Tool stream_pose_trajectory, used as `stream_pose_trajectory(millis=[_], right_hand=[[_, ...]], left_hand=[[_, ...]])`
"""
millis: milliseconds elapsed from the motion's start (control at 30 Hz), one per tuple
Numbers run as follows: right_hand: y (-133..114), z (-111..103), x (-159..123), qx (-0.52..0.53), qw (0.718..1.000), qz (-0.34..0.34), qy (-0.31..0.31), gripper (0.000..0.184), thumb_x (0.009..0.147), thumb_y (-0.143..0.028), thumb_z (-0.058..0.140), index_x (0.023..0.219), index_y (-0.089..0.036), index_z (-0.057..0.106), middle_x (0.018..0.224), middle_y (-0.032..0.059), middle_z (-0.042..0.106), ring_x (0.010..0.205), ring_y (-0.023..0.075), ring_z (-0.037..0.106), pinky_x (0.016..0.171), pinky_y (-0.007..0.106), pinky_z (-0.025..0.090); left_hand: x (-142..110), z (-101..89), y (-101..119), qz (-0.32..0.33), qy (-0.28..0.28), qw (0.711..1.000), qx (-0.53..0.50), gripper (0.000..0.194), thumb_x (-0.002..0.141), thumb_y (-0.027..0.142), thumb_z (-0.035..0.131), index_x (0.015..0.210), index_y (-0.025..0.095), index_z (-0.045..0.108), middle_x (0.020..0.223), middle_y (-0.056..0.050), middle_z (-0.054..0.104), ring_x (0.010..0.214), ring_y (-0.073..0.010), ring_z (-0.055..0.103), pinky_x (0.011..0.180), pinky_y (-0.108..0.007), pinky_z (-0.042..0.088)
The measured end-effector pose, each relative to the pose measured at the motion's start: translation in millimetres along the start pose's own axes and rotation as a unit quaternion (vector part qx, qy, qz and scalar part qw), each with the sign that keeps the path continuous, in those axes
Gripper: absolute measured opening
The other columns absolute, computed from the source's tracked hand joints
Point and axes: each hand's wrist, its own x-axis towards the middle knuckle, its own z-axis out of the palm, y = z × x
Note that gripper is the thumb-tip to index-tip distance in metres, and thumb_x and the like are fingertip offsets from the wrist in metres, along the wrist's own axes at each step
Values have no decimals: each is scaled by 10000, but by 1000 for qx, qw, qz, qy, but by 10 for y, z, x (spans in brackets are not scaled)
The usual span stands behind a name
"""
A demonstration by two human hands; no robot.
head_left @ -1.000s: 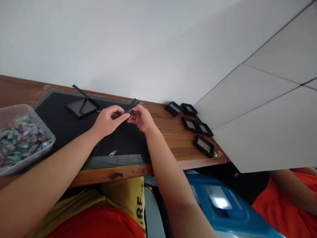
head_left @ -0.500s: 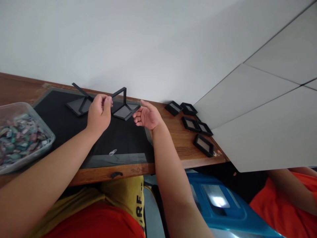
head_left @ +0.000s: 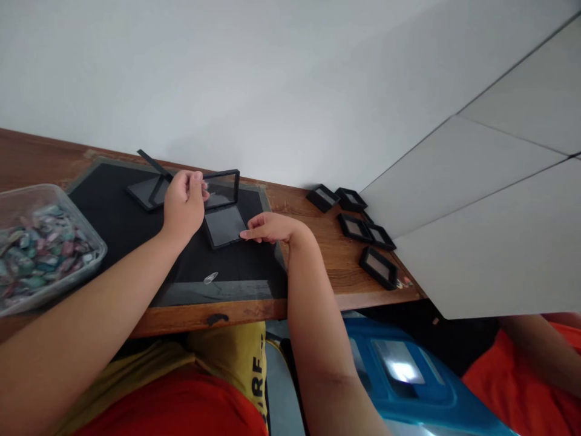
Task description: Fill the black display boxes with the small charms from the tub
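Observation:
A hinged black display frame (head_left: 224,226) stands unfolded on the black mat (head_left: 245,269), its clear-windowed lid raised at the back. The thumb and fingers of my right hand (head_left: 275,228) pinch the right edge of its lower half. My left hand (head_left: 184,203) is closed in front of the lid's left side; something small and pale shows at its fingertips, too unclear to name. Behind that hand, partly covered, a second display frame (head_left: 147,191) lies unfolded. A small clear piece (head_left: 210,278) rests near the mat's front edge.
At left, a clear plastic tub (head_left: 97,245) holds many coloured stone chips (head_left: 40,248). Several closed black frames (head_left: 378,266) lie on the wooden table (head_left: 313,260) at right. A wall rises behind; a blue plastic stool (head_left: 408,387) and another person's arm are at lower right.
My right hand has moved down and taken the edge of the nearer frame's lower half. That frame has turned, its lid now facing me more. My left hand stays nearly in place.

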Motion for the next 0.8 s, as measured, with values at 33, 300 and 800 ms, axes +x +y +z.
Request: stream_pose_trajectory(millis=[33, 300, 800], right_hand=[[0, -4, -1, -14, 1000, 2, 2, 449, 804, -499, 871, 660, -176, 594, 581, -55, 572, 463, 48, 394, 424, 200, 265], [89, -40, -10, 59, 994, 30, 83, 168, 971, -350, 656, 908, -197, 628, 598, -41, 590, 444, 79, 392, 425, 212, 283], [145, -148, 3, -17, 979, 108, 174, 97, 865, -192, 609, 789, -206, 550, 589, -32, 466, 484, 115, 405, 437, 255, 326]], left_hand=[[7, 6, -19, -9, -7, 1000, -1, 255, 1061, 423, 511, 900, 231, 560, 855, -18, 693, 698, -140, 688, 697, -272, 589], [23, 57, -395, 9, -63, 992, 107, 344, 976, 398, 612, 1255, 210, 543, 1211, -140, 697, 1131, -277, 700, 1085, -498, 552], [-476, 122, 356, 257, -54, 940, 220, 737, 976, 296, 639, 1573, 187, 219, 1598, -282, 389, 1584, -460, 345, 1292, -713, 316]])
